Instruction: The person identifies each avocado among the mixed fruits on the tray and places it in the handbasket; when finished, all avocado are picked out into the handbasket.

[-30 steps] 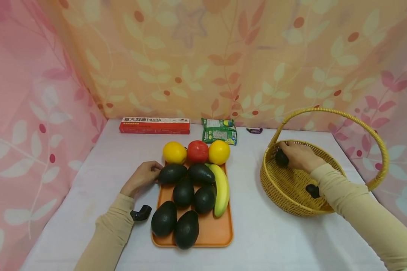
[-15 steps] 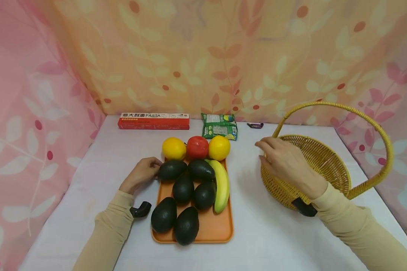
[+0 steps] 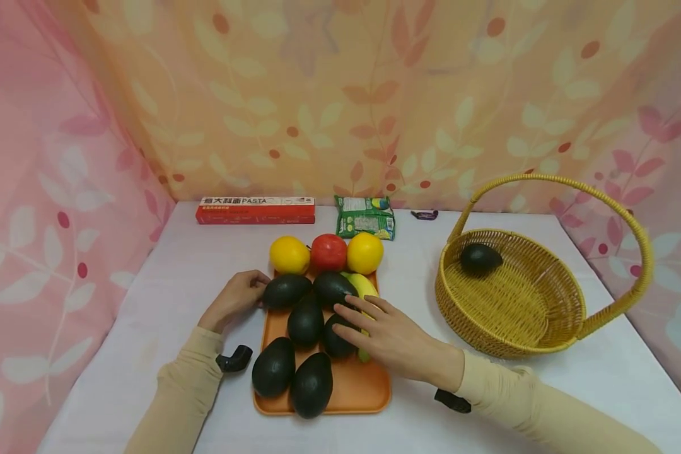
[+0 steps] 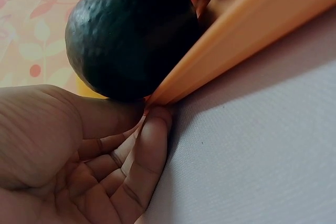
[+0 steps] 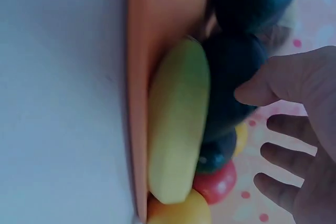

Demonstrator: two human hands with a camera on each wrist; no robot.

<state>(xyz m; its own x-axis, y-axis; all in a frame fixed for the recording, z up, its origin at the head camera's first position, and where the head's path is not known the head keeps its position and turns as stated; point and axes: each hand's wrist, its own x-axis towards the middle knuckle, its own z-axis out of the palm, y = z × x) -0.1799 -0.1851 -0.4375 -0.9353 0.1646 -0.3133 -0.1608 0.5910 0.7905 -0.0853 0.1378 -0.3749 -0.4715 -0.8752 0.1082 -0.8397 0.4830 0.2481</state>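
Backdrop: floral cloth, yellow-orange beyond tray, pink to L & R of it.

Worktop: white cover, under & around tray.

Basket: woven, upright, handle up, well to R of tray; prob. on that side to suit R reach, open mouth giving access from above.

Tray: orange, rectangular, landmark for all. Near R corner bare. Raised rim, presumably vs. rolling.

Pasta box: red/white, lying long side across, beyond tray & toward its L; prob. out of the way there.

Right hand: over tray's R half, fingers apart, nothing held. Contact w/ avocado beneath: can't tell.

Left hand: at tray's L edge, toward far end, pinching rim b/w thumb & fingers, just under an overhanging avocado. Likely to stop tray sliding.

Green packet: flat, beyond tray's R half.

Banana: lengthwise along tray's R side, close vs. avocados, so prob. wedged; partly hidden by R hand in head view.

Avocados: six on tray, bunched, some vs. each other, prob. less roll. One more R of tray, in basket, near wall on tray's side.

Yellow fruits: two, at tray's far end, w/ red fruit between, all in a row; inside rim or not, can't tell.

Purple wrapped piece: beyond tray, off to R.
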